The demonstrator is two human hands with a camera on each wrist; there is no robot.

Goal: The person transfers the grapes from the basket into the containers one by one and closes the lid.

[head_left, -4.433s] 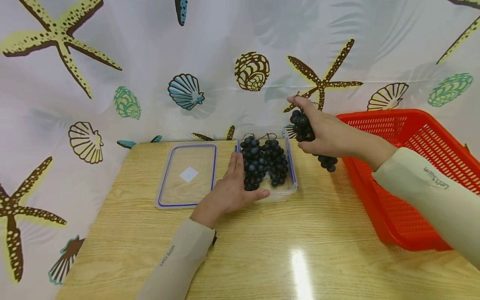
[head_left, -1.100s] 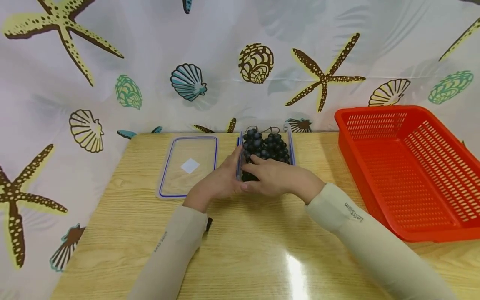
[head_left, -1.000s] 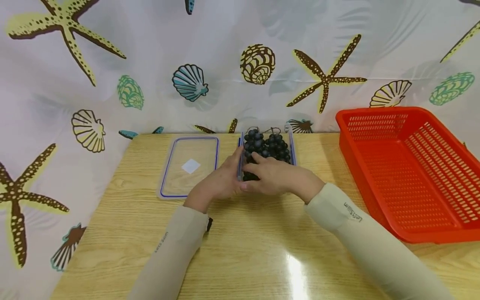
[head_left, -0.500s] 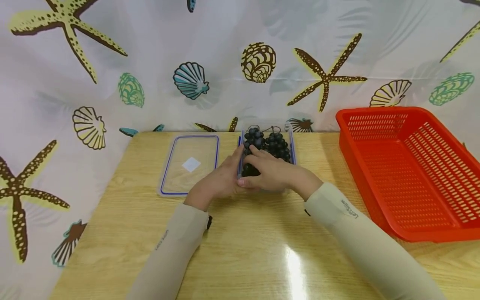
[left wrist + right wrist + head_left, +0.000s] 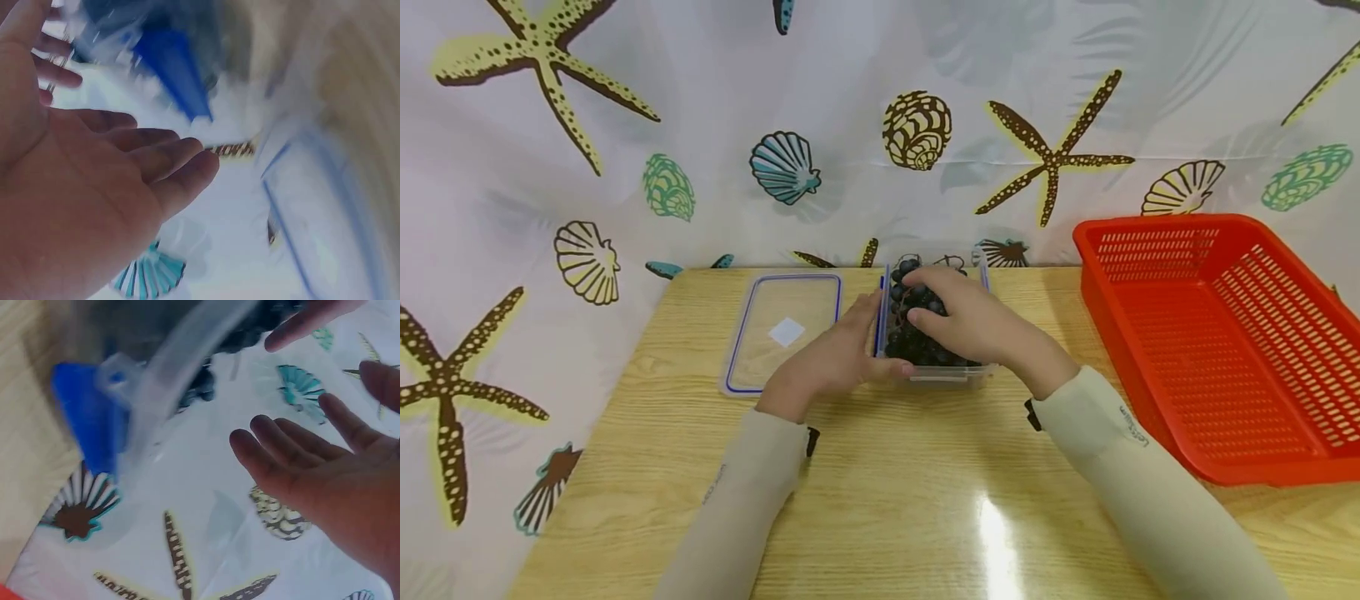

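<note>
Several bunches of dark grapes [image 5: 917, 342] fill a clear plastic food container [image 5: 951, 375] with blue side edging near the back of the table. My right hand [image 5: 966, 317] is over the bunches, its fingers loosely extended; the right wrist view shows nothing between them. Along the container's left wall lies my left hand [image 5: 842, 346], fingers straight and thumb at the front left corner. In the left wrist view its palm [image 5: 81, 200] faces the container's blue edge [image 5: 172, 69]. Part of the grapes is hidden behind my right hand.
A clear lid [image 5: 767, 362] with a blue seal lies flat left of the container. To the right stands a red slotted basket [image 5: 1123, 367]. A curtain [image 5: 850, 58] printed with starfish and shells hangs behind the wooden table [image 5: 895, 492].
My right hand brought a grape bunch from beside the red basket into the container and pressed on the grapes there. It has since lifted up and right, its fingers free. My left hand stays at the container.
</note>
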